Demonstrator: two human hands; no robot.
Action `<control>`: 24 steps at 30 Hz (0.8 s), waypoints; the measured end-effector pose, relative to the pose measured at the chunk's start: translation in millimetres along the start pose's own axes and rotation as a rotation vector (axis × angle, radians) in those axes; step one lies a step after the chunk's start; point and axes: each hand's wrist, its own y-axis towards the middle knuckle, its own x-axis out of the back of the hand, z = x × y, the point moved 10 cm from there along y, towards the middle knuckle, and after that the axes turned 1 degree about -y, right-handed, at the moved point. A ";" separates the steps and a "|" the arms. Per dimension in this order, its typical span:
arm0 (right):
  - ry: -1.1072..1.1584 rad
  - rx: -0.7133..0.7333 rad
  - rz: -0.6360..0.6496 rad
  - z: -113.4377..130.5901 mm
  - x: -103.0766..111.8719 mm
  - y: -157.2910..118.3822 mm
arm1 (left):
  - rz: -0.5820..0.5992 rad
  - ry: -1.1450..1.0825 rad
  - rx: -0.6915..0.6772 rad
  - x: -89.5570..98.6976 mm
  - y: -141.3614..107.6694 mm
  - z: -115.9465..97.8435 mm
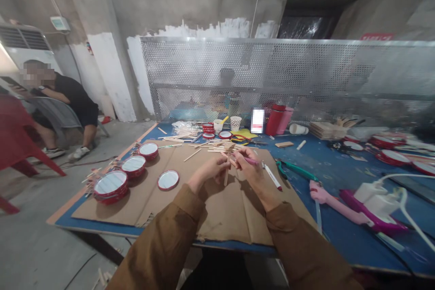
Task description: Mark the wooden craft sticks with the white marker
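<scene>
Over the cardboard sheet (217, 213), my left hand (210, 171) is closed on a thin wooden stick (226, 176) that points down from its fingertips. Close beside it, my right hand (251, 173) is closed around a slim pink pen-like tool (251, 161), its tip near the stick. The fingers hide part of both. A white marker with a red end (273, 177) lies just right of my right hand. One round red-rimmed disc (168, 180) with a pale face rests flat to the left. Loose wooden sticks (217, 146) lie behind my hands.
Stacks of red-rimmed discs (110, 185) line the left edge. Green-handled pliers (295, 168), a pink tool (335, 199) and a purple power strip (380, 217) with white plugs lie right. Paper cups (235, 122) and a red bottle (275, 119) stand behind. A person (68, 95) sits left.
</scene>
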 end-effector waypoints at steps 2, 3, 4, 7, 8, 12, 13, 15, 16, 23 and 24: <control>-0.011 -0.002 0.004 0.5 -0.1 0.0 | -0.003 -0.009 0.000 0.3 -0.3 -0.4; -0.024 -0.005 0.015 0.8 -1.0 -0.2 | -0.005 -0.015 -0.003 0.6 -0.5 -0.7; -0.036 -0.009 0.027 1.1 -1.8 -0.6 | -0.007 -0.018 -0.004 0.7 -0.7 -0.8; -0.048 -0.014 0.032 2.7 -2.2 -1.6 | -0.005 -0.011 -0.012 0.4 -0.4 -0.8; -0.042 -0.013 0.025 3.4 -1.7 -1.8 | -0.006 -0.010 -0.011 0.6 -0.1 -0.4; -0.027 -0.017 0.012 4.9 -1.9 -2.2 | -0.012 -0.025 -0.008 1.5 0.9 1.3; -0.041 -0.021 0.012 5.0 -2.0 -2.5 | -0.014 -0.025 -0.006 1.7 0.9 1.5; -0.082 -0.027 -0.001 5.4 -0.5 -3.2 | -0.028 -0.023 0.001 2.5 0.7 2.1; -0.097 -0.026 -0.014 6.1 0.9 -3.5 | -0.037 -0.021 0.008 3.0 0.4 2.5; -0.073 -0.014 -0.013 8.7 0.2 -4.0 | -0.026 -0.011 0.011 0.6 -1.8 -0.5; -0.083 -0.018 -0.011 8.2 -0.1 -4.1 | -0.029 -0.011 0.011 0.9 -2.0 -0.8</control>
